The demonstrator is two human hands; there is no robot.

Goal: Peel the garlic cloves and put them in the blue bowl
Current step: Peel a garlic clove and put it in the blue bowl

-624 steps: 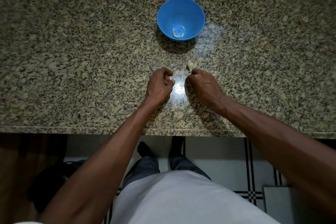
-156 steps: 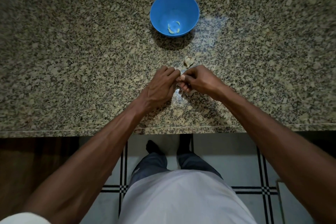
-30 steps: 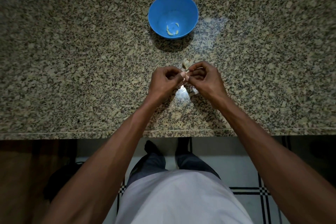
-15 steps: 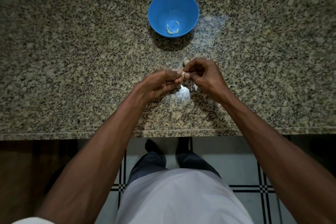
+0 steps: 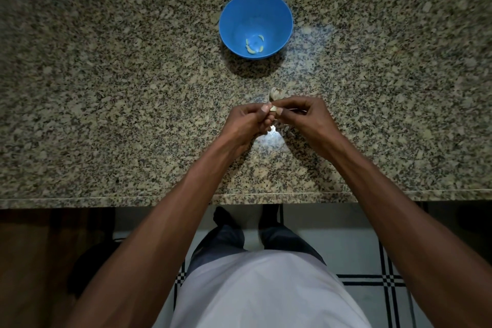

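Garlic, a single small pale clove (image 5: 272, 108), sat pinched between the two hands just above the middle of the frame. The left hand (image 5: 246, 124) gripped it from the left with thumb and curled fingers, and the right hand (image 5: 306, 118) pinched it from the right, so the two hands met fingertip to fingertip on the clove. How much skin remained on it could not be told at this size. Both hands hovered over the surface (image 5: 106, 114), a speckled granite slab filling the upper two thirds of the frame.

Just above the hands, touching or nearly touching the right fingertips in the picture, lay a small garlic piece (image 5: 277, 93) in its papery skin on the granite. Below the hands, a few pale skin scraps (image 5: 286, 128) lay beside a bright patch of reflected light.

Higher up, slightly right of centre, stood the blue bowl (image 5: 231, 24), upright and well apart from the hands. Several peeled cloves (image 5: 254, 46) lay in its bottom, pale yellow against the blue.

Both bare forearms ran from the lower corners up to the middle. At the bottom of the frame showed a white shirt (image 5: 266, 293), dark trousers (image 5: 221, 245), and a white tiled floor (image 5: 372, 253) with black lines.
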